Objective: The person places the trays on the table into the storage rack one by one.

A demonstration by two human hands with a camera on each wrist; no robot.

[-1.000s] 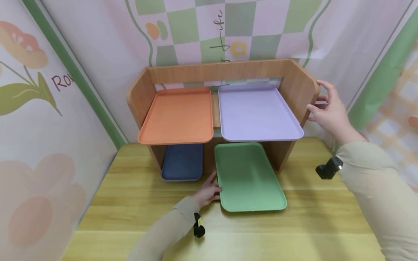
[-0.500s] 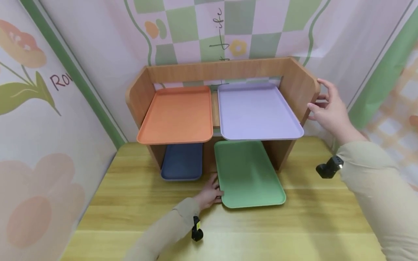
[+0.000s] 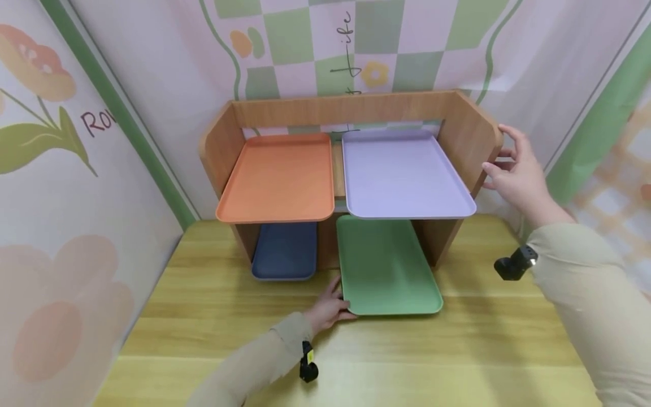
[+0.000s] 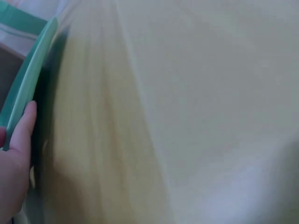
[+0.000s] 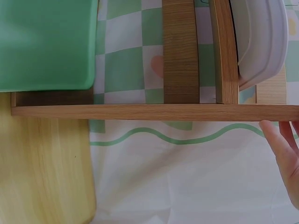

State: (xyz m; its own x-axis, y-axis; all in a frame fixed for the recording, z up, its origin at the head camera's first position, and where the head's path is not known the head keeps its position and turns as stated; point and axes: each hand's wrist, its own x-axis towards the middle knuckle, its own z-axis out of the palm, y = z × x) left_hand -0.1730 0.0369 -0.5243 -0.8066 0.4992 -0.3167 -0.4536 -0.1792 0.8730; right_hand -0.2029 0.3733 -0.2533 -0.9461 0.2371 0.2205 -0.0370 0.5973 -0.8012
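Observation:
A green tray (image 3: pixel 389 265) slants out of the lower right compartment of a wooden desk shelf (image 3: pixel 348 110), its front end near the tabletop. My left hand (image 3: pixel 328 311) pinches the tray's left front corner, thumb above and fingers below. In the left wrist view, that hand (image 4: pixel 16 172) is at the tray's edge (image 4: pixel 28 84). My right hand (image 3: pixel 521 175) holds the edge of the shelf's right side panel (image 3: pixel 470 141) with bent fingers. The right wrist view shows the thumb and fingertips of this hand (image 5: pixel 285 158) against the panel; the rest is cut off.
An orange tray (image 3: pixel 280 178) and a lilac tray (image 3: pixel 407 175) lie side by side on the upper shelf, both jutting forward. A navy tray (image 3: pixel 285 251) sits in the lower left compartment. Patterned cloth (image 3: pixel 285 39) hangs behind. Wood-grain tabletop (image 3: pixel 407 362) lies in front.
The green tray has slid further back into the lower right compartment. My left hand has shifted to its front left corner. My right hand stays on the side panel.

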